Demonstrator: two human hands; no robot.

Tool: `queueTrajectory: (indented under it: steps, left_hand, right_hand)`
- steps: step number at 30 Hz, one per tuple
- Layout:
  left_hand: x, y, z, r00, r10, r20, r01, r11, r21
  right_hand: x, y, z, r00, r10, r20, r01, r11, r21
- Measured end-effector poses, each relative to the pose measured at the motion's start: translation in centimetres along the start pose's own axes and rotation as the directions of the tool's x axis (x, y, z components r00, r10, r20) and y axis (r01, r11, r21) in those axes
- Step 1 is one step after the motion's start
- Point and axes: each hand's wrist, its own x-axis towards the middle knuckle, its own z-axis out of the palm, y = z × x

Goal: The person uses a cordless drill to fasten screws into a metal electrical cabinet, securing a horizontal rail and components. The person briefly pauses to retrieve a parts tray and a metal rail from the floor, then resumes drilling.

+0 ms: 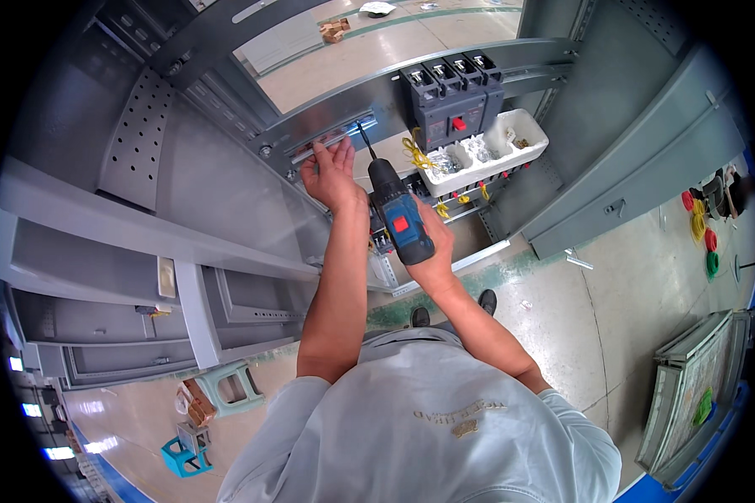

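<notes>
My right hand (434, 251) is closed around a cordless drill (401, 220), its long bit (366, 141) pointing up to the right end of a short metal rail (304, 153) that lies along the cabinet's grey crossbeam (335, 109). My left hand (331, 176) has its fingers bent at that rail, left of the bit; whether they pinch or just press it, I cannot tell. The drill sits close to my left wrist; on its right, a narrow gap separates it from a white foam tray (488, 174) of small hardware, beside the black circuit breaker (457, 109). Above the crossbeam is a wide opening; the perforated panel (134, 138) bounds the left. Below me the concrete floor (554, 335) runs out to a pale green stool (228, 390). The drill's body hides its grip, and the bit's tip is too small to read for contact.
</notes>
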Motion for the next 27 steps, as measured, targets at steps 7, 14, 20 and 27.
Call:
queueTrajectory:
  steps: [7, 14, 20, 27]
  left_hand:
    - [-0.4, 0.8, 0.2, 0.998, -0.043, -0.048, 0.048, 0.994, 0.101]
    - [0.3, 1.1, -0.5, 0.997, -0.039, -0.072, 0.05, 0.986, 0.159]
    - [0.0, 1.0, -0.3, 0.996, -0.048, -0.08, 0.058, 0.991, 0.119]
    - [0.5, 0.4, -0.8, 0.996, -0.041, -0.077, 0.048, 0.995, 0.091]
  right_hand:
    - [0.2, -0.1, -0.4, 0.999, 0.021, 0.031, -0.021, 1.0, -0.003]
    - [0.0, 0.5, -0.1, 0.999, -0.033, 0.023, 0.034, 0.999, -0.033]
    - [-0.3, 0.9, -0.1, 0.999, 0.025, 0.039, -0.023, 0.998, -0.05]
    - [0.0, -0.3, -0.2, 0.999, -0.007, 0.043, 0.008, 1.0, -0.027]
